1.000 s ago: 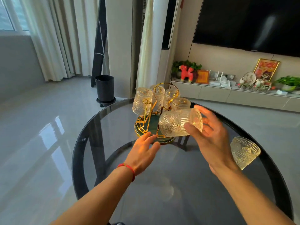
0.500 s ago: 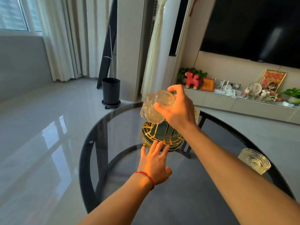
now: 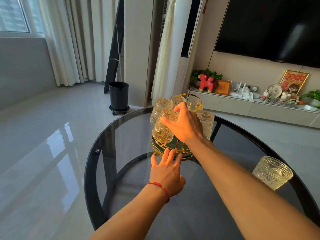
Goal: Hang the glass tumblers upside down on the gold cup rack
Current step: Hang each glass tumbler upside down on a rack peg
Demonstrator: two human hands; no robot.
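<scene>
The gold cup rack (image 3: pixel 173 149) with a green round base stands on the far side of the round glass table (image 3: pixel 121 135). Several embossed glass tumblers hang on it upside down. My right hand (image 3: pixel 184 125) grips one upside-down tumbler (image 3: pixel 162 129) at the rack's front left, low over the base. My left hand (image 3: pixel 167 170) lies flat with fingers spread, fingertips touching the base's front edge. Another tumbler (image 3: pixel 272 172) stands upright on the table at the right, near the rim.
A black bin (image 3: pixel 119 95) stands on the floor beyond the table. A low TV cabinet (image 3: pixel 242 104) with a red toy, plants and frames runs along the right wall. Curtains hang at the back left.
My right hand has turned the tumbler upside down and lowered it onto the rack's front left. My left hand has stayed at the base, sliding slightly closer.
</scene>
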